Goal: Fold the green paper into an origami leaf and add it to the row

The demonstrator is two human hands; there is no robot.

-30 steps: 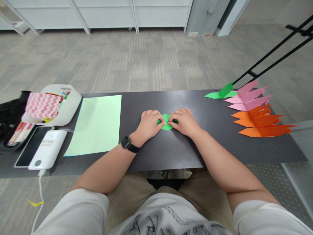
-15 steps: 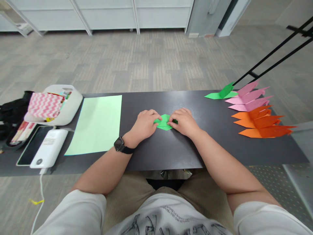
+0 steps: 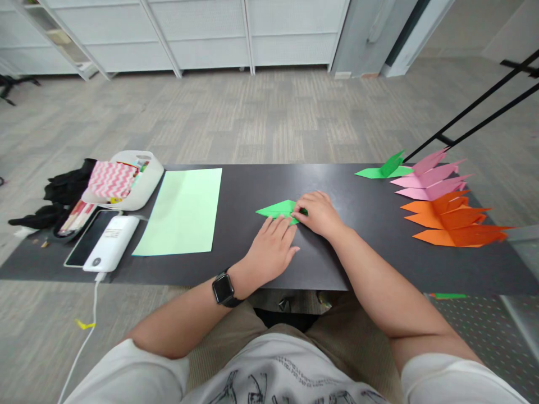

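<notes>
A small folded green paper piece [image 3: 275,210] lies on the dark table [image 3: 362,247] in front of me. My right hand [image 3: 319,213] rests on its right end with fingers curled, pinching the paper. My left hand [image 3: 272,249] lies flat on the table just below the piece, fingers stretched out, holding nothing. A black watch [image 3: 223,289] sits on my left wrist.
A pale green sheet [image 3: 183,212] lies to the left. Further left are a white basket [image 3: 126,179], a phone [image 3: 86,244], a white power bank [image 3: 112,251] and black cloth [image 3: 65,188]. Folded green [image 3: 383,169], pink [image 3: 429,177] and orange [image 3: 452,219] pieces sit at right.
My left hand let go of the green piece and slid down toward me, now flat on the table. The right hand stays on the paper, which now shows a long point at left.
</notes>
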